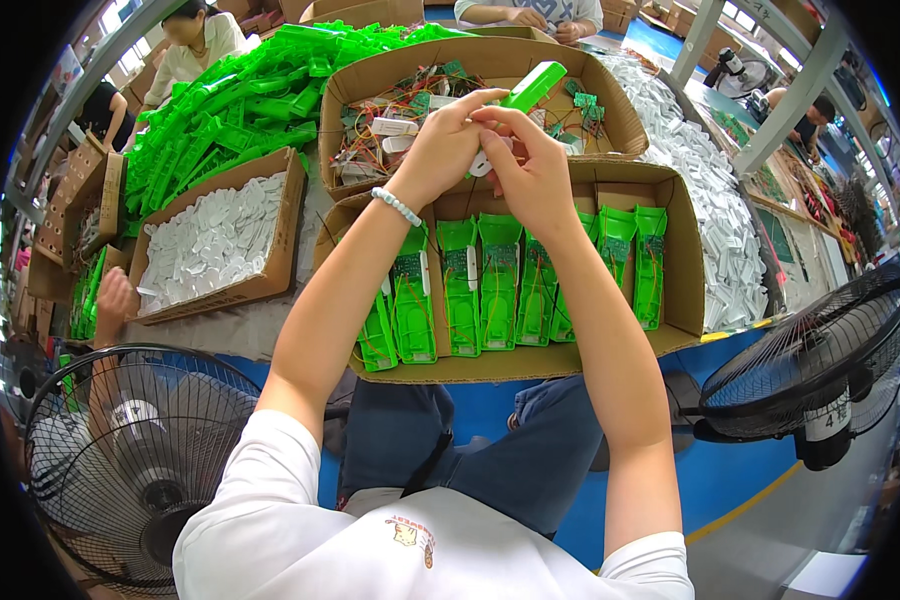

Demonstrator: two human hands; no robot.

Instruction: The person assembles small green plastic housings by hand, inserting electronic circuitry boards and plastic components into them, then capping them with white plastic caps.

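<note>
Both my hands meet over the far part of the near carton. My left hand (pixel 438 152), with a beaded bracelet at the wrist, is closed on a green plastic housing (pixel 533 88) whose end sticks out beyond the fingers. My right hand (pixel 532 175) closes round the same housing from the other side. A small white plastic piece (pixel 482 162) shows between the hands; whether it is fixed to the housing I cannot tell. Below them, several green housings (pixel 462 300) with circuit boards and wires stand in a row in the near cardboard box (pixel 688 260).
Beyond lies a carton (pixel 610 100) of wired circuit boards. Green shells (pixel 220 130) are heaped at the far left, above a box of white pieces (pixel 215 235). More white parts (pixel 705 200) pile up on the right. Black fans stand at left (pixel 150 460) and right (pixel 810 360). Other people work nearby.
</note>
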